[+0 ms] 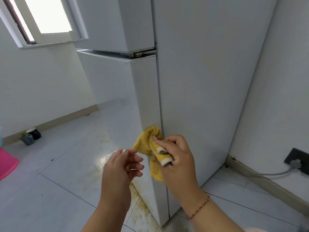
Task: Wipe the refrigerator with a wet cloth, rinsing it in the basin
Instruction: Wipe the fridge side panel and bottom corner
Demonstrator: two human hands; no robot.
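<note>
A: Head view: where's the cloth (151,149)?
B: Bunched in the right hand (177,158), fingers curled round it, its top pressed to the fridge (200,81) door's lower corner edge.
A: The left hand (120,166)?
B: Beside the cloth, fingers loosely curled, holding nothing.

Both forearms reach forward; the right hand (177,156) curls its fingers (158,139) in a grip (bracelet on the wrist), the left hand (121,166) loosely open beside it.
</note>
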